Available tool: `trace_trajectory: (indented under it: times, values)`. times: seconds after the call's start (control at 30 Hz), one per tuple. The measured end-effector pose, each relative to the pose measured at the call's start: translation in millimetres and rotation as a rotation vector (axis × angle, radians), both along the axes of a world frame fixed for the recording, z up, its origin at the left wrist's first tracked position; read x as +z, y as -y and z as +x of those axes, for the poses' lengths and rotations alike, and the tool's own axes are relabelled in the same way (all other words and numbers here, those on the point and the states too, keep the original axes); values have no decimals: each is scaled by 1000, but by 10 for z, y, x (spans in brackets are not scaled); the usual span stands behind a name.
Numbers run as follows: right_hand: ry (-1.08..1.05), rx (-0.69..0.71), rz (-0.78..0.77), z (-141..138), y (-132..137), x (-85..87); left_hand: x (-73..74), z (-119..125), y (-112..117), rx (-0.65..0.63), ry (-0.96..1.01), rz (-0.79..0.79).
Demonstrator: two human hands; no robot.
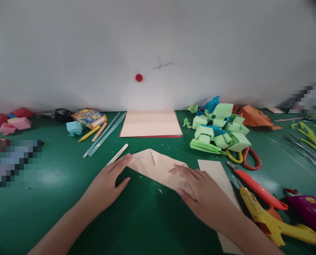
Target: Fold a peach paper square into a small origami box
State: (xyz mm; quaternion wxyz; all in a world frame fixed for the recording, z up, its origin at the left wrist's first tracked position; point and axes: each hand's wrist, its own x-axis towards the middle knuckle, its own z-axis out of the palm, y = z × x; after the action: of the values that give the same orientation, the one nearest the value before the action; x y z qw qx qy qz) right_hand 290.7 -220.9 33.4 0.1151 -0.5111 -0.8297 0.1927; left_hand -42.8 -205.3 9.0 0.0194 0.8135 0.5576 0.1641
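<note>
A folded peach paper (155, 166) lies on the green table (54, 198) in front of me. My left hand (108, 182) rests flat with fingers stretched out, its fingertips touching the paper's left corner. My right hand (200, 193) lies flat on the paper's right part, fingers spread and pressing it down. A second peach sheet (218, 173) lies under and beside my right wrist.
A stack of peach sheets (151, 123) sits by the wall. Green folded paper boxes (220, 132), scissors (244, 157), an orange cutter (256, 187) and a yellow glue gun (271, 221) lie right. Glue sticks (106, 134), pens and a small box (89, 117) lie left.
</note>
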Motion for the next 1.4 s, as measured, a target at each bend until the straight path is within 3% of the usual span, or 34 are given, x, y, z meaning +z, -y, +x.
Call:
trace_trajectory:
  times: [0.1, 0.2, 0.27, 0.37, 0.47, 0.6, 0.77, 1.0, 1.2, 1.33, 1.4]
  values:
    - [-156, 159, -83, -78, 122, 144, 20, 17, -26, 108, 42, 97]
    - [-269, 276, -110, -99, 161, 197, 111, 79, 17, 106, 144, 142]
    - [-284, 172, -21, -75, 115, 156, 182, 159, 100, 76, 230, 122]
    - [-138, -108, 123, -28, 8, 27, 257, 338, 273, 32, 281, 0]
    - [-72, -132, 94, -21, -33, -58, 290, 534, 424, -96, 214, -138]
    - [-136, 53, 15, -50, 11, -30, 321, 643, 475, -194, 129, -256]
    - [-113, 293, -44, -40, 31, 24, 351, 490, 376, -251, 163, -239]
    - [-98, 450, 64, 65, -17, 35, 362, 282, 234, -254, 139, -126]
    - [48, 345, 199, 51, -60, -82, 312, 93, 93, -285, 62, 30]
    - [45, 362, 244, -48, -48, -110, 354, 199, 188, -251, -31, 246]
    - [20, 372, 231, -72, -44, -96, 407, 327, 300, -274, -52, 274]
